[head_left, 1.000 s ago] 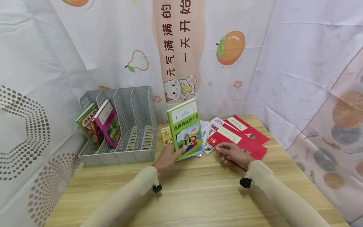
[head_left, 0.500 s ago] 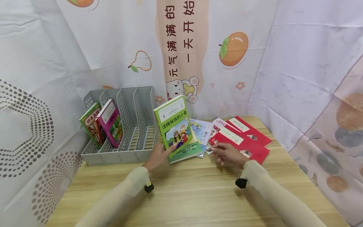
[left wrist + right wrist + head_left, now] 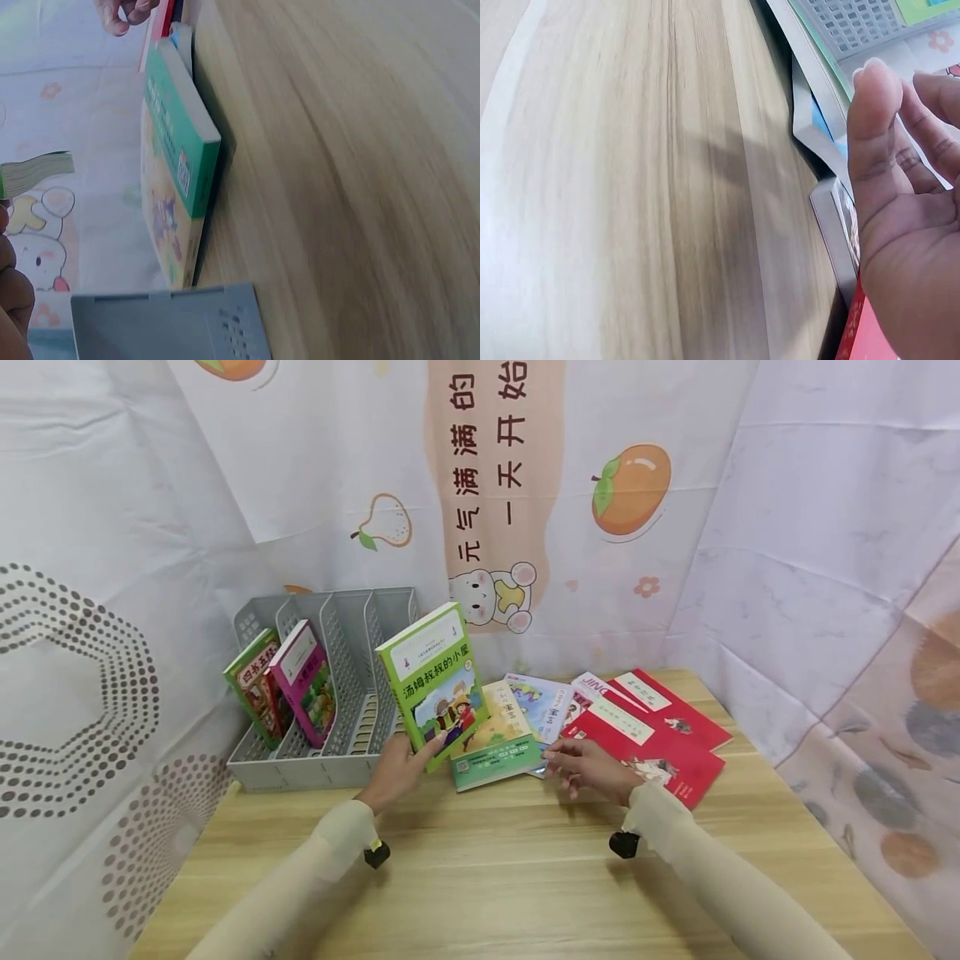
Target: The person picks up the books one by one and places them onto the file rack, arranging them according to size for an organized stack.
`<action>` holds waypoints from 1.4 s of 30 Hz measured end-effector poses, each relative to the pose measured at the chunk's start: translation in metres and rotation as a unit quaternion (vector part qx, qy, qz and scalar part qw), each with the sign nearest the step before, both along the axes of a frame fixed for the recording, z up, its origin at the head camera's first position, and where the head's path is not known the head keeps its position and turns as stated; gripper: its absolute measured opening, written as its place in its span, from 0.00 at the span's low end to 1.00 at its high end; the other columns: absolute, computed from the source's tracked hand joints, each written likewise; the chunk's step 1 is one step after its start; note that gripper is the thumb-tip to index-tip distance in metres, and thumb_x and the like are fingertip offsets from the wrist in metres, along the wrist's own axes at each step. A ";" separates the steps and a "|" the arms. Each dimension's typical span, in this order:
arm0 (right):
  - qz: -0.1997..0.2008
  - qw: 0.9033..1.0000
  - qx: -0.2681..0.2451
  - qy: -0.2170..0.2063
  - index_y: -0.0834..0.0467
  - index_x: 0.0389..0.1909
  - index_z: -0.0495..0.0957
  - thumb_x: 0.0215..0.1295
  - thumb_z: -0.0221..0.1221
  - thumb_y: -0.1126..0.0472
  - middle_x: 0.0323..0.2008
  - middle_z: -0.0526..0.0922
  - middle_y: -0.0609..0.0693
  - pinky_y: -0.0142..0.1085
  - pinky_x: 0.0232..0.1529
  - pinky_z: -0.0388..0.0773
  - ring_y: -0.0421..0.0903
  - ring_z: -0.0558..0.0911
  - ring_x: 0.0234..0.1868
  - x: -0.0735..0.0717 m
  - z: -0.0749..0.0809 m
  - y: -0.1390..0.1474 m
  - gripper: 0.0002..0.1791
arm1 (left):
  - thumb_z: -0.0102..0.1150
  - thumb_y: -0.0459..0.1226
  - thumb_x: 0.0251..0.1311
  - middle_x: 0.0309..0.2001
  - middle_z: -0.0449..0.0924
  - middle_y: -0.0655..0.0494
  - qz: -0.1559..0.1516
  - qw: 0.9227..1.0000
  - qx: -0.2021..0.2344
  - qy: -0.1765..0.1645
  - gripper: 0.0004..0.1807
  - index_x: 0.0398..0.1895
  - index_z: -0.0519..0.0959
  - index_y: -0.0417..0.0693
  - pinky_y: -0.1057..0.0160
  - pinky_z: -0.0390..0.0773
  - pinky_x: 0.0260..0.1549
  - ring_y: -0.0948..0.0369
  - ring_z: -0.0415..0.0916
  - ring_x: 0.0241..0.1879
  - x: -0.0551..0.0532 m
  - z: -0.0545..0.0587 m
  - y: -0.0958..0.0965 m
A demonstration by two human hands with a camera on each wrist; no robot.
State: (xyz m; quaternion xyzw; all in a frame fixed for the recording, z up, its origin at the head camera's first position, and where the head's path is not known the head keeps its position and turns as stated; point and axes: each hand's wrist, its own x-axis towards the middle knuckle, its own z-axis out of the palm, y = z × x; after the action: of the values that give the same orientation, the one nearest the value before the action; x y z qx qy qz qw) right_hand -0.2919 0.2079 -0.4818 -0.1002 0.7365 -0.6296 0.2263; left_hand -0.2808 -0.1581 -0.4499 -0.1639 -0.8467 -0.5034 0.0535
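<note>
Green-covered thick book [image 3: 435,685], gripped by its lower left side in the left hand [image 3: 396,774], thumb on the front cover; it is held up and tilted in front of the right-hand part of a grey perforated plastic rack [image 3: 300,774]. The right hand [image 3: 592,770] holds nothing; its fingers are loosely bent, with a narrow gap to the thumb, near a pale blue book [image 3: 543,706]. A yellow-and-green book [image 3: 497,745] and flat red booklets [image 3: 637,739] lie on the wooden table [image 3: 480,860]. In the rack's two leftmost compartments lean a green-and-red book [image 3: 255,681] and a magenta book [image 3: 303,681].

Step in hand, as judged: a one-handed transfer between the pile and the rack. Placement in a compartment would call for turning the cover parallel to the dividers, clearing the front wall and lowering before release.

Not resolved: the held book masks the rack's far right compartment; the left wrist view cuts the left hand and this book at its edge. Whether the right fingertips touch the pale blue book cannot be told, nor whether the red strip beside the green-and-red book is separate.
</note>
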 end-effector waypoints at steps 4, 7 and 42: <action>0.006 1.000 -0.004 0.002 0.66 0.64 0.72 0.77 0.58 0.53 0.50 0.80 0.67 0.37 0.29 0.81 0.48 0.78 0.29 -0.003 0.002 -0.009 0.25 | 0.54 0.61 0.72 0.53 0.85 0.53 0.013 1.000 -0.002 0.007 0.30 0.65 0.77 0.52 0.54 0.83 0.40 0.56 0.83 0.43 0.001 0.001 -0.010; 0.015 1.000 -0.008 0.003 0.67 0.64 0.72 0.77 0.58 0.52 0.49 0.81 0.67 0.36 0.27 0.80 0.47 0.77 0.28 -0.006 0.002 -0.018 0.25 | 0.54 0.62 0.71 0.53 0.85 0.52 0.028 1.000 -0.004 0.003 0.32 0.65 0.77 0.50 0.53 0.83 0.42 0.57 0.83 0.44 0.003 0.000 -0.017; 0.094 0.995 -0.006 0.034 0.71 0.55 0.76 0.80 0.54 0.52 0.42 0.83 0.65 0.34 0.21 0.77 0.41 0.75 0.21 -0.022 0.001 -0.149 0.23 | 0.56 0.58 0.73 0.40 0.86 0.49 0.145 0.987 -0.012 0.075 0.27 0.53 0.82 0.44 0.59 0.79 0.29 0.56 0.79 0.32 0.014 0.000 -0.116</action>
State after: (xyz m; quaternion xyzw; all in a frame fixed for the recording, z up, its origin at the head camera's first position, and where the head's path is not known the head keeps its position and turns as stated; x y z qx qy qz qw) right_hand -0.3139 0.0584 -0.4807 -0.1912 0.7271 -0.6066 0.2587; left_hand -0.2664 -0.2744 -0.4503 -0.0769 -0.8613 -0.4661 0.1870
